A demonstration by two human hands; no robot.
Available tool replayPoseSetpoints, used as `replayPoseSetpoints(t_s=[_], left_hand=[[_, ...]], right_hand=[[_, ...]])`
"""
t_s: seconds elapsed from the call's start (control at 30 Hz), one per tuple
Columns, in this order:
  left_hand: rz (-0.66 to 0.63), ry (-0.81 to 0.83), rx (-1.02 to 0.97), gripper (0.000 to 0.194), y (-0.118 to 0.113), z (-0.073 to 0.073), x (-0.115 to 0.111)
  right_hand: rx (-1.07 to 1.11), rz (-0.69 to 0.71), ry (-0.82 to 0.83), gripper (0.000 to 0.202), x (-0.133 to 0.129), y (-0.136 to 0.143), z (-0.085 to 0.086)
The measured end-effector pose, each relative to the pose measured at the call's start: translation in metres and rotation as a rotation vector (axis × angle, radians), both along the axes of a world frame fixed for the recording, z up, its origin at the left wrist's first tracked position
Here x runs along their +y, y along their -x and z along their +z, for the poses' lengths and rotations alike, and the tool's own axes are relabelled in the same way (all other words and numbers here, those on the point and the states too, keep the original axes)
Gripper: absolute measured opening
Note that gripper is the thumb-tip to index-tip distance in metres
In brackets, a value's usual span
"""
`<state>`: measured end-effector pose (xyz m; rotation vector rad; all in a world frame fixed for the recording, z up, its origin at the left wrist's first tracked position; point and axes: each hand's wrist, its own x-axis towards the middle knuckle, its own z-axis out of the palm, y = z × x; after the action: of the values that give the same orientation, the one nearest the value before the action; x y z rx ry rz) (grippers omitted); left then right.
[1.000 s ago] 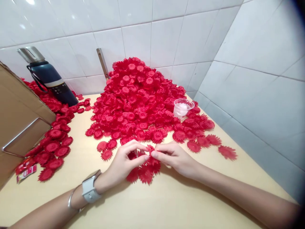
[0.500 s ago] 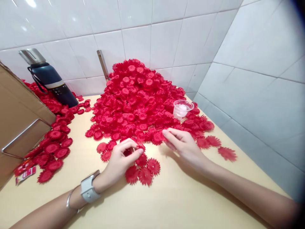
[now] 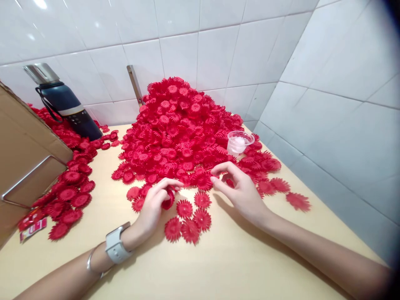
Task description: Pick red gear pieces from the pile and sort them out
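My right hand [image 3: 239, 189] hovers at the front edge of the big heap of red flowers [image 3: 178, 125], thumb and index finger parted, their tips just beside a fringed flower [image 3: 201, 179] there; I can't see whether they touch it. My left hand [image 3: 152, 204] is half curled, index finger stretched forward, with a red flower [image 3: 168, 200] in the bend of the fingers; I cannot tell how firmly they press on it. Between my hands and nearer to me, five loose flowers [image 3: 190, 230] lie on the pale surface [image 3: 140, 271]. A clear plastic cup [image 3: 239, 145] with something whitish inside stands at the heap's right side. To my left, more flowers [image 3: 72, 175] spread between a cardboard box [image 3: 29, 133] and a dark blue bottle [image 3: 68, 102]. I have a watch [image 3: 116, 246] on my left wrist.
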<state>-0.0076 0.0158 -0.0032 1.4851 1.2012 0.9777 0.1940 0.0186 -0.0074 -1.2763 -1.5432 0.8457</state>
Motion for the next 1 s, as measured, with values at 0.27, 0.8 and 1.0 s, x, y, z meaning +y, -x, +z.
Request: replayPoseSetpoints(t_s=[0.27,0.8,1.0], left_hand=[[-0.102,0.057,-0.157,0.030,-0.009,0.001,-0.008],[-0.213,-0.039,-0.128,0.005,-0.007,0.001,-0.008],[-0.271,-0.069,-0.079,0.008,-0.006,0.004,-0.009]], right_hand=[[-0.075,0.352,0.157,0.010,-0.013,0.012,0.011],[-0.079,0.479,0.095,0.016,-0.018,0.015,0.013],[-0.040,0.462,0.124,0.013,-0.018,0.015,0.012]])
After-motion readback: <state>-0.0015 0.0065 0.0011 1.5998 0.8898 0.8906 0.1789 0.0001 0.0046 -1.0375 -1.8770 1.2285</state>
